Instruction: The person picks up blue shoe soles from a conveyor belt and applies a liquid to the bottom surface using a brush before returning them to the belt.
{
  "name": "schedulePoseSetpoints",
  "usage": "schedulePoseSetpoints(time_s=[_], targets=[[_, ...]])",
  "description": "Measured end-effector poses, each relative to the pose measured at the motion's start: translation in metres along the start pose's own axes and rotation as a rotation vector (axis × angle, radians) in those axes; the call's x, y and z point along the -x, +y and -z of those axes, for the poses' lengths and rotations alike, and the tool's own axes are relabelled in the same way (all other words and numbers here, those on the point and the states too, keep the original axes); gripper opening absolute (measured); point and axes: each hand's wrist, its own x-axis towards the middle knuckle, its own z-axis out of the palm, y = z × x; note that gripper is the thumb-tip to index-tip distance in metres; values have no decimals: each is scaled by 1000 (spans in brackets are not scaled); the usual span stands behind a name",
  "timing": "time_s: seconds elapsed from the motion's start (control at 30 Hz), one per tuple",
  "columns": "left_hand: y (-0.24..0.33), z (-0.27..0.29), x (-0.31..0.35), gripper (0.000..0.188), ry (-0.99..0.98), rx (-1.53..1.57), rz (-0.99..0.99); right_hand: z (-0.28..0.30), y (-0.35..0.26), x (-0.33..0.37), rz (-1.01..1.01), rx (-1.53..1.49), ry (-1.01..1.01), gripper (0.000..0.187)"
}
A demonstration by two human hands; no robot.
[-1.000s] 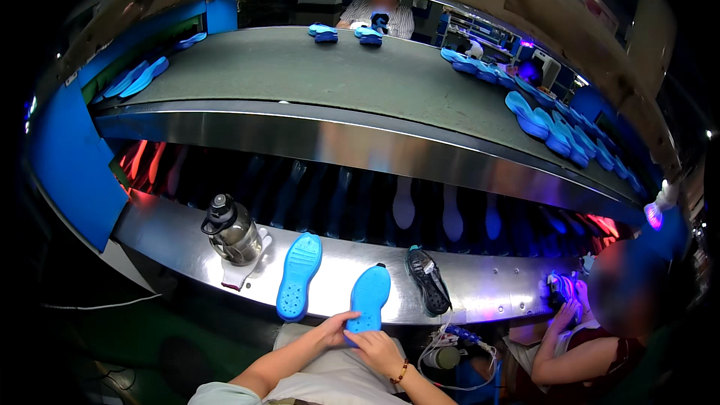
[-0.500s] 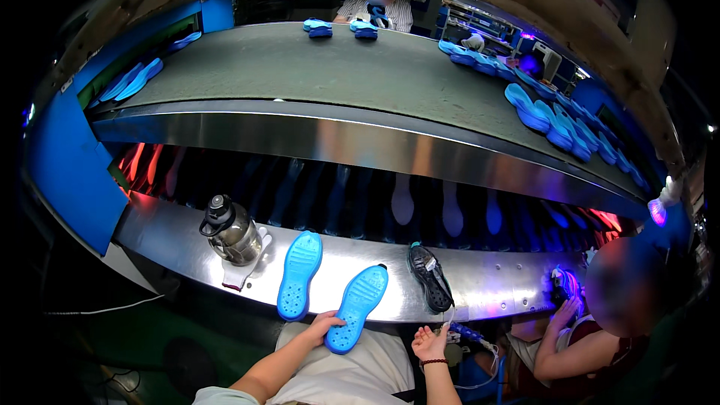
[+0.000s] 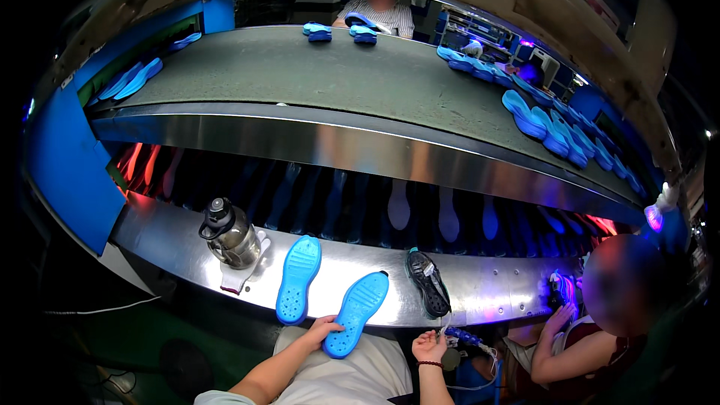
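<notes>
My left hand (image 3: 327, 328) is closed on the heel end of a blue shoe sole (image 3: 358, 307), thumb on its upper face. The sole tilts over the near edge of the metal ledge, with its toe end resting toward the ledge. Left of it lies a second blue sole (image 3: 298, 277), flat and untouched. My right hand (image 3: 428, 346) is palm up with fingers curled, just below the ledge's edge. A thin pale piece shows at its fingertips, too small to name. Above that hand lies a black shoe (image 3: 428, 282), sole side up.
A dark bottle (image 3: 231, 234) stands at left on the metal ledge (image 3: 484, 289). Blue soles (image 3: 556, 135) line the green conveyor (image 3: 300, 71). A blue-wrapped tool with hoses (image 3: 466, 337) hangs right of my hand. One co-worker (image 3: 562, 330) sits at right; another (image 3: 379, 11) is across.
My left hand and the held sole stay nearly still. My right fingers have curled in more. The person across has lowered a blue piece; the view has shifted slightly.
</notes>
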Motion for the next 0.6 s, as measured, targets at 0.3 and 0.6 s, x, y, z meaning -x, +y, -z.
schedulePoseSetpoints(time_s=[0.3,0.6], targets=[[1,-2,1,40,12,-27,-30,-20,12,30,102,-127,89,31],[30,-21,9,38,-13,-7,-45,-77,6,64,229,-68,-312,36]])
